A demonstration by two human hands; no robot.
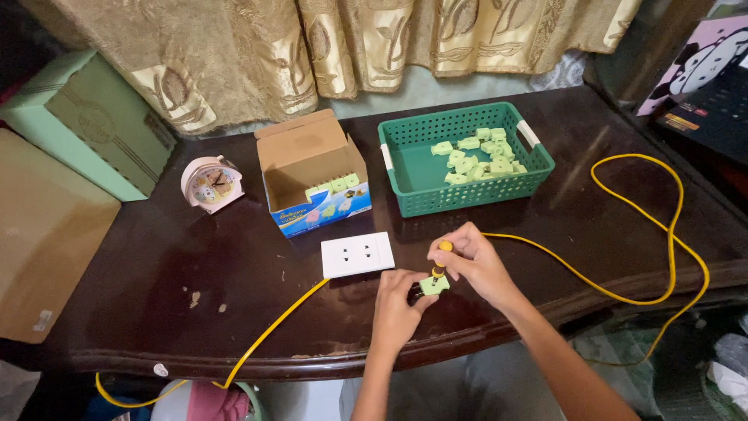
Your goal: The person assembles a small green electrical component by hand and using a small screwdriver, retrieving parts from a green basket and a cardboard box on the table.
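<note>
My left hand [396,302] pinches a small pale green plug adapter [434,284] against the dark wooden table [156,265]. Over it, my right hand [473,257] grips a short screwdriver with a yellow handle [442,257], its tip standing on the adapter. A white double wall socket plate [358,254] lies just to the left of my hands. A yellow cable [623,300] runs from behind my hands and loops over the table's right side.
A green plastic basket [413,168] holds several more green adapters at the back. Beside it stands an open cardboard box [312,175] with green adapters inside. A pink alarm clock [210,184] sits at the left. Cardboard boxes [47,226] stand off the table's left end.
</note>
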